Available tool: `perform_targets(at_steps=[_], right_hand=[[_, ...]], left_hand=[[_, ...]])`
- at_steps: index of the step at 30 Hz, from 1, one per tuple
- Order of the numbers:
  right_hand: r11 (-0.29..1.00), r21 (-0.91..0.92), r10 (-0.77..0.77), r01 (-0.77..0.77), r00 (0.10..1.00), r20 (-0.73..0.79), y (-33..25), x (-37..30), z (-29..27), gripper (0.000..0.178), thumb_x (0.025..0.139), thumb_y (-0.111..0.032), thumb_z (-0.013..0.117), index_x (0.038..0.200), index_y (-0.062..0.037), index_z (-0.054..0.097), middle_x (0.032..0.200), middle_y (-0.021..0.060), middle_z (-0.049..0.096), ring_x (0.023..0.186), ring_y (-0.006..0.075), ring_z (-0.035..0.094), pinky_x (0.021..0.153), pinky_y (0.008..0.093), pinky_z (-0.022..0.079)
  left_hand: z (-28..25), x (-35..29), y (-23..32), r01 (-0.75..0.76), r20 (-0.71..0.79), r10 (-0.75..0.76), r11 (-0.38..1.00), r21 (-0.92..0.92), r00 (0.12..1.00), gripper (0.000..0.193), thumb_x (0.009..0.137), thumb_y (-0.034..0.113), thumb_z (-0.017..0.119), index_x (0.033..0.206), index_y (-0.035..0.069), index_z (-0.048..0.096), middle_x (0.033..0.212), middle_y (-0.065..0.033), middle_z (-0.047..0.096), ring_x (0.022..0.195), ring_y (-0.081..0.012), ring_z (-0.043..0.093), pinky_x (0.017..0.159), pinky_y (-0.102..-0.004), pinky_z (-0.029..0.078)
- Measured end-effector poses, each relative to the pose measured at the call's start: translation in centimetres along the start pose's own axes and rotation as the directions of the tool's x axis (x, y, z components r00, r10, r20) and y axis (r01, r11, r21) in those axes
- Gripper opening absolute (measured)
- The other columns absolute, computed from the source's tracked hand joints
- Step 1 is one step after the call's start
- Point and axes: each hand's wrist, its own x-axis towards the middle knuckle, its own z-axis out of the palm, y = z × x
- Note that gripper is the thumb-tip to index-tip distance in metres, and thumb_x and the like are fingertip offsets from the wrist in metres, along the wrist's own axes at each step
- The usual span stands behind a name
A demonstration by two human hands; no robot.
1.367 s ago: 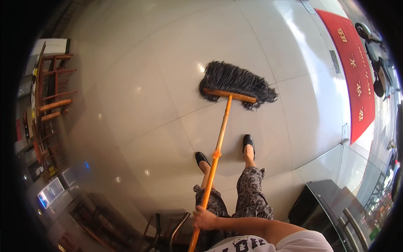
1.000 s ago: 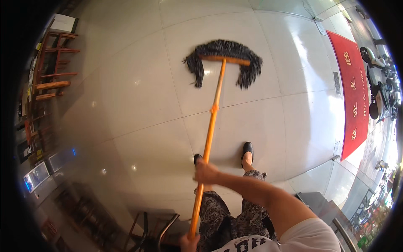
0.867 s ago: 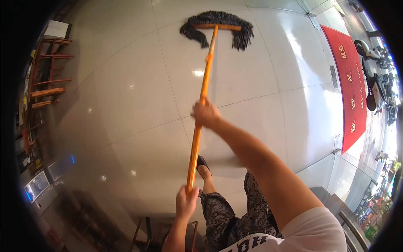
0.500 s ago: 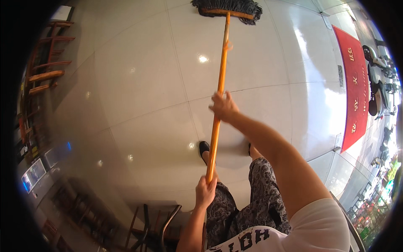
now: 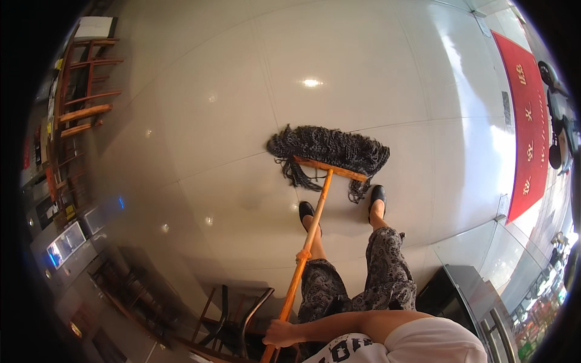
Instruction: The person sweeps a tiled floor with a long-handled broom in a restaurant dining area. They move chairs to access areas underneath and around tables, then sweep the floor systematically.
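Observation:
A floor mop with dark grey yarn strands (image 5: 333, 145) and a wooden crossbar rests on the pale tiled floor (image 5: 230, 91), just ahead of my black shoes. Its orange-brown wooden handle (image 5: 316, 221) slants down to the lower left, past my left leg. Around the handle, an orange tie (image 5: 302, 255) is wrapped partway along. My right hand (image 5: 279, 333) reaches across my body and is closed round the handle near the lower edge. My left hand is out of sight, and so is the handle's end. Some strands trail back beside the crossbar.
A red doormat (image 5: 525, 127) lies beyond the glass door at right, with parked scooters (image 5: 561, 124) outside. Wooden chairs (image 5: 85, 91) stand along the left. Another chair (image 5: 233, 314) is close by at lower left. A dark cabinet (image 5: 457, 290) stands at lower right.
The mop head has been pulled from the far edge back toward my feet. My right hand has come down and left with the handle. My left hand has dropped out of view.

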Motion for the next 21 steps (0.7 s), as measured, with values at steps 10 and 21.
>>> perform_targets(at_steps=[10,21], right_hand=[[0.681,-0.351,0.270,-0.642,0.666,-0.696,10.3,-16.4,-10.4,0.007,0.077,-0.021,0.062,0.082,-0.0151,0.063,0.072,0.0024,0.059,0.084,0.0230,0.058,0.084,0.0389,0.043],[0.058,-0.085,0.591,-0.995,0.103,-0.800,15.7,-41.9,-22.1,0.006,0.079,-0.013,0.064,0.083,-0.0165,0.067,0.101,-0.0008,0.061,0.113,0.0172,0.049,0.109,0.0353,0.029]], left_hand=[[-5.4,12.0,24.1,-0.545,-0.220,0.536,0.838,0.020,0.815,0.029,0.091,0.034,0.059,0.087,0.005,0.064,0.075,-0.0178,0.064,0.069,-0.0384,0.061,0.058,-0.0454,0.046],[-6.4,11.1,54.1,-0.954,-0.124,0.950,0.296,0.057,0.287,0.041,0.087,0.032,0.066,0.088,-0.007,0.054,0.072,-0.0274,0.061,0.069,-0.0431,0.064,0.060,-0.0467,0.049]])
